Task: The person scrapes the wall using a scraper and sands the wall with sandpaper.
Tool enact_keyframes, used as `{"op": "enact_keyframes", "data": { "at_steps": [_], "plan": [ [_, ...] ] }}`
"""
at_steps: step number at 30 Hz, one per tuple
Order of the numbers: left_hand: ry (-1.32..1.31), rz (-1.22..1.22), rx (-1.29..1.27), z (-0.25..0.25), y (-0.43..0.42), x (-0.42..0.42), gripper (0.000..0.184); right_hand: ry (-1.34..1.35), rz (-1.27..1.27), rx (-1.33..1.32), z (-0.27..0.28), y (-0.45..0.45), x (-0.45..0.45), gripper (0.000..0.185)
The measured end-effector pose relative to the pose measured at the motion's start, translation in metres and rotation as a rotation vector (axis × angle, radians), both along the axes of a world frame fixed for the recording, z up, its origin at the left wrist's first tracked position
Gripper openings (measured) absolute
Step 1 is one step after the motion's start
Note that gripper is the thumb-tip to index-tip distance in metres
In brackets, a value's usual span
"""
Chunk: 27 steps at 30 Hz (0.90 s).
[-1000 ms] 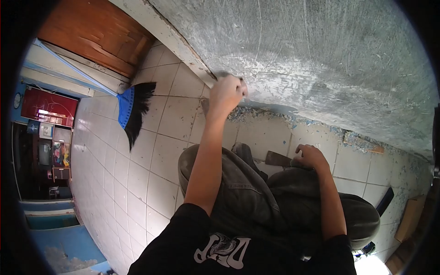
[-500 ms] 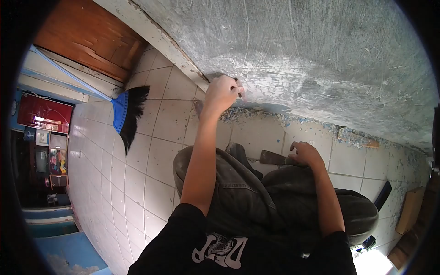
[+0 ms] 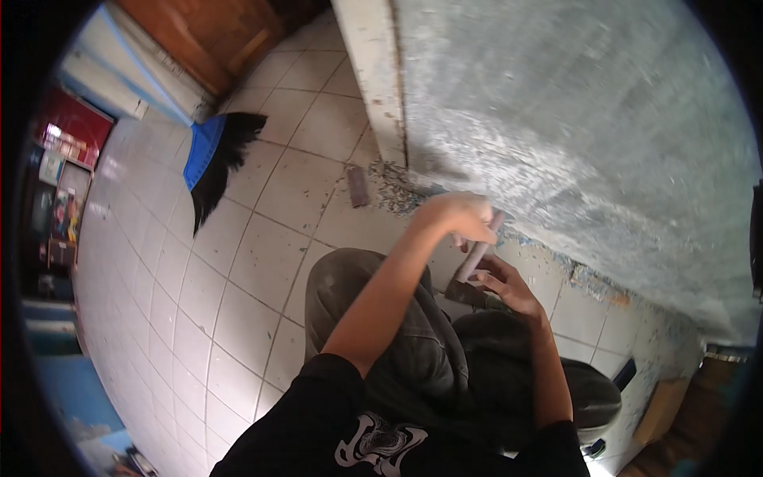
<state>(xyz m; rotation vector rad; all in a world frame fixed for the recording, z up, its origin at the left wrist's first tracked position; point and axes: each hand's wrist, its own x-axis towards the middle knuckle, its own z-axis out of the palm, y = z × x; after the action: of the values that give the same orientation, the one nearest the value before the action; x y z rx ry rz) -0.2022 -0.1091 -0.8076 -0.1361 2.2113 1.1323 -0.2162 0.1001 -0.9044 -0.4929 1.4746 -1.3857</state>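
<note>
My left hand (image 3: 463, 219) is closed around a folded strip of sandpaper (image 3: 474, 261), pinkish and worn, slanting down toward my lap. At the strip's lower end are the thumb and fingers of my right hand (image 3: 509, 286), which appear to pinch it. Just below the right hand, a scraper (image 3: 464, 294) shows its dark flat blade; its handle is mostly hidden by the hand and my thigh. Both hands are above my bent knees, in front of a scraped grey wall (image 3: 540, 167).
Paint flakes (image 3: 393, 191) lie along the wall's foot. A reddish-brown flat piece (image 3: 358, 186) rests on the tiles (image 3: 278, 238). A blue broom (image 3: 208, 151) with black bristles stands at the left, near a wooden door (image 3: 191, 40). A cardboard box (image 3: 661, 409) is at the lower right.
My left hand has left the wall and come down to the right, bringing the sandpaper to my right hand. My right hand has turned up toward it. The view has swung.
</note>
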Motion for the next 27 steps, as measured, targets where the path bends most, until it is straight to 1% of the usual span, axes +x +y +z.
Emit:
{"op": "enact_keyframes", "data": {
  "at_steps": [1, 2, 3, 4, 6, 7, 8, 9, 10, 11, 12, 13, 14, 15, 16, 18, 20, 22, 24, 25, 27],
  "plan": [
    [0.062, -0.003, -0.096, 0.007, 0.002, 0.001, 0.032, 0.008, 0.030, 0.009, -0.008, -0.002, -0.001, 0.040],
    [0.119, -0.008, -0.195, 0.014, 0.004, 0.001, 0.031, 0.087, 0.063, 0.055, -0.022, -0.004, -0.003, 0.039],
    [0.188, 0.007, -0.221, 0.019, 0.004, 0.003, 0.031, 0.163, 0.092, 0.101, -0.031, -0.010, -0.004, 0.037],
    [0.252, 0.021, -0.246, 0.023, 0.004, 0.005, 0.030, 0.163, 0.117, 0.108, -0.032, -0.024, -0.003, 0.037],
    [0.262, 0.050, -0.206, 0.027, 0.004, 0.004, 0.030, 0.623, 0.030, 0.019, -0.037, -0.067, -0.002, 0.032],
    [0.280, 0.053, -0.174, 0.027, 0.001, 0.005, 0.030, 0.627, -0.032, -0.003, -0.077, -0.092, -0.006, 0.028],
    [0.277, 0.066, -0.173, 0.023, -0.001, 0.008, 0.030, 0.666, -0.025, 0.041, -0.084, -0.121, -0.006, 0.027],
    [0.389, 0.109, -0.169, 0.019, -0.002, 0.010, 0.030, 0.705, -0.017, 0.085, -0.090, -0.150, -0.007, 0.026],
    [0.504, 0.148, -0.164, 0.016, -0.002, 0.012, 0.031, 0.780, 0.058, 0.195, -0.062, -0.185, 0.002, 0.029],
    [0.571, 0.166, -0.189, 0.017, -0.003, 0.016, 0.027, 0.758, 0.024, 0.199, -0.070, -0.211, 0.006, 0.034],
    [0.572, 0.166, -0.186, 0.021, -0.005, 0.020, 0.027, 0.737, -0.012, 0.204, -0.082, -0.231, 0.011, 0.039],
    [0.600, 0.217, -0.174, 0.026, -0.009, 0.024, 0.021, 0.737, -0.013, 0.206, -0.087, -0.246, 0.015, 0.039],
    [0.626, 0.266, -0.164, 0.030, -0.011, 0.027, 0.016, 0.835, -0.029, 0.260, -0.091, -0.260, 0.020, 0.041],
    [0.626, 0.261, -0.165, 0.031, -0.012, 0.028, 0.016, 0.933, -0.047, 0.313, -0.091, -0.272, 0.024, 0.043],
    [0.607, 0.253, -0.121, 0.031, -0.015, 0.029, 0.013, 0.932, -0.052, 0.311, -0.090, -0.281, 0.028, 0.043],
    [0.588, 0.246, -0.076, 0.034, -0.018, 0.030, 0.011, 0.996, -0.021, 0.441, -0.091, -0.294, 0.034, 0.043],
    [0.499, 0.247, -0.039, 0.039, -0.018, 0.029, 0.010, 1.027, -0.022, 0.452, -0.094, -0.299, 0.040, 0.041],
    [0.513, 0.248, -0.038, 0.034, -0.015, 0.027, 0.009, 1.060, -0.017, 0.470, -0.095, -0.303, 0.044, 0.039],
    [0.726, 0.235, -0.114, 0.024, -0.012, 0.026, 0.009, 1.107, -0.059, 0.378, -0.102, -0.303, 0.049, 0.037],
    [0.725, 0.234, -0.109, 0.022, -0.013, 0.027, 0.009, 1.106, -0.059, 0.384, -0.106, -0.302, 0.048, 0.037],
    [0.681, 0.249, 0.002, 0.023, -0.022, 0.029, 0.010, 0.978, -0.040, 0.133, -0.113, -0.296, 0.041, 0.033]
  ]
}}
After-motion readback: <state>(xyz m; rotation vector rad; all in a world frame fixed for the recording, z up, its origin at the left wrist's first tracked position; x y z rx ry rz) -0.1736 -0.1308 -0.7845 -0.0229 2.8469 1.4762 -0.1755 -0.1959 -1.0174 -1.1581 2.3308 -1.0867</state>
